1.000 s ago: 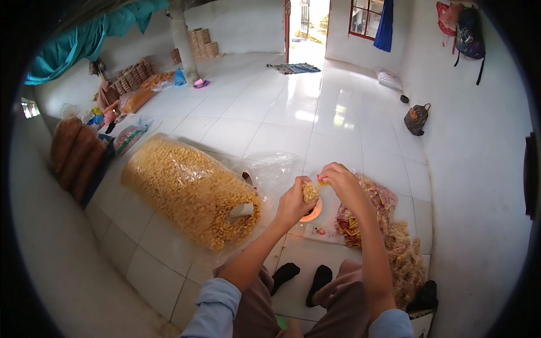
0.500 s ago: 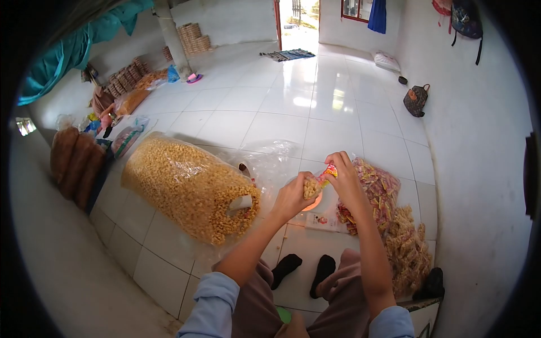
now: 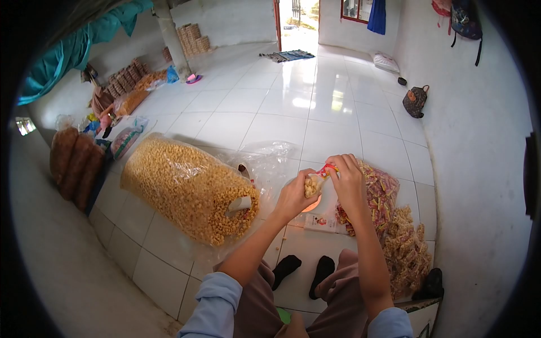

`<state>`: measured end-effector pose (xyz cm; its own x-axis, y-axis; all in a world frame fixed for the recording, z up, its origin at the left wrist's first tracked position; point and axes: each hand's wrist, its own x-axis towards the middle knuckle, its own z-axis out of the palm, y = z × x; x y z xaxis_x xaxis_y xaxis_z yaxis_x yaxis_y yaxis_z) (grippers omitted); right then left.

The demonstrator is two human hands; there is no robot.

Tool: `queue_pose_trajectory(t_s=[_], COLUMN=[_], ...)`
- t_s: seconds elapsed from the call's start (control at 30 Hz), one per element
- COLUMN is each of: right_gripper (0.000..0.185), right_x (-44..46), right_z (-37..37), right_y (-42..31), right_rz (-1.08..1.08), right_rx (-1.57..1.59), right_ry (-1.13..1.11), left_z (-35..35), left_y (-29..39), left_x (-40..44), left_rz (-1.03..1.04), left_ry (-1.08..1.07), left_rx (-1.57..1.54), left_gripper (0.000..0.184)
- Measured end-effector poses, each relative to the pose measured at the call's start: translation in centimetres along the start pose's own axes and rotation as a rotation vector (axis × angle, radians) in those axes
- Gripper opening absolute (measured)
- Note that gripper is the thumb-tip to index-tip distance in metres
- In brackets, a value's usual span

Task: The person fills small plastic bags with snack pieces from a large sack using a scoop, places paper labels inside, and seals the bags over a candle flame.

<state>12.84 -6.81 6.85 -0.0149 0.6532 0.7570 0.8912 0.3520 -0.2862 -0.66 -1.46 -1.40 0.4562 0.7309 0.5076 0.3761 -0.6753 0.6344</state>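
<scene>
My left hand (image 3: 296, 194) is closed around a small clear plastic bag (image 3: 311, 186) filled with pale yellow snack pieces. My right hand (image 3: 348, 179) pinches a red-and-yellow sachet (image 3: 328, 169) at the top of that bag; whether the sachet is partly inside cannot be made out. Below the hands an orange glowing round thing (image 3: 311, 204) is partly hidden. A white printed pack (image 3: 322, 222) lies on the floor beside it. To the left rests a large clear sack (image 3: 174, 174) of the same snack, a white scoop-like piece (image 3: 239, 204) in its open mouth.
A heap of colourful sachets (image 3: 378, 188) lies at the right, with a pile of filled small bags (image 3: 407, 253) in front of it. Brown sacks (image 3: 76, 163) stand at far left. A backpack (image 3: 416, 101) leans by the right wall. A mat (image 3: 287, 56) lies near the doorway.
The sachet's visible part has become smaller and flatter at the bag's top. My right hand has shifted slightly right and down; my left hand keeps its hold on the bag.
</scene>
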Motion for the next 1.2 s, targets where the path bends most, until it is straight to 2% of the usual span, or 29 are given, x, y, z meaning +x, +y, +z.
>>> queue_pose_trajectory(t_s=[0.1,0.3,0.37,0.47,0.57,0.6,0.67,0.7,0.77,0.9,1.07,1.13,1.2], right_gripper=[0.015,0.014,0.012,0.011,0.011,0.011,0.011,0.011,0.012,0.013,0.011,0.011,0.011], right_x=[0.1,-0.3,-0.3,-0.3,0.2,0.2,-0.1,-0.1,0.1,-0.1,0.0,-0.2,-0.2], right_z=[0.0,1.2,1.1,1.1,-0.1,-0.1,0.1,0.1,0.3,-0.2,-0.6,-0.3,-0.2], right_y=[-0.5,0.3,0.4,0.8,0.1,0.0,-0.1,-0.1,0.0,-0.1,-0.3,0.4,0.5], right_rz=[0.000,0.157,0.307,0.368,0.375,0.375,-0.021,-0.017,-0.156,-0.122,0.057,0.048,0.037], right_rx=[0.020,0.187,0.277,0.387,0.265,0.264,-0.127,-0.127,-0.243,-0.198,0.150,0.131,0.112], right_ry=[0.022,-0.036,-0.151,-0.207,-0.239,-0.239,-0.111,-0.112,-0.016,-0.059,-0.244,-0.254,-0.262], left_z=[0.0,0.1,0.2,0.1,-0.3,-0.3,0.1,0.1,0.2,0.4,0.2,0.3,0.1], left_y=[0.1,0.1,-0.1,-0.2,-0.1,-0.1,0.1,0.3,0.8,0.9,0.4,0.2,0.4], left_x=[-0.1,-0.1,-0.2,-0.2,-0.2,-0.2,-0.2,-0.2,-0.2,-0.2,-0.3,-0.4,-0.3], left_rz=[-0.018,-0.007,-0.015,-0.003,0.002,-0.012,-0.002,0.010,0.015,0.051,0.055,0.078,0.014], left_ry=[0.047,0.060,0.072,0.064,0.009,-0.032,-0.046,-0.060,-0.034,0.053,0.026,0.029,-0.047], left_rx=[-0.057,-0.132,-0.138,-0.112,-0.091,-0.101,-0.109,-0.116,-0.134,-0.173,-0.080,-0.049,-0.111], left_gripper=[0.056,0.058,0.058,0.061,0.066,0.068,0.071,0.074,0.074,0.080,0.083,0.083,0.084])
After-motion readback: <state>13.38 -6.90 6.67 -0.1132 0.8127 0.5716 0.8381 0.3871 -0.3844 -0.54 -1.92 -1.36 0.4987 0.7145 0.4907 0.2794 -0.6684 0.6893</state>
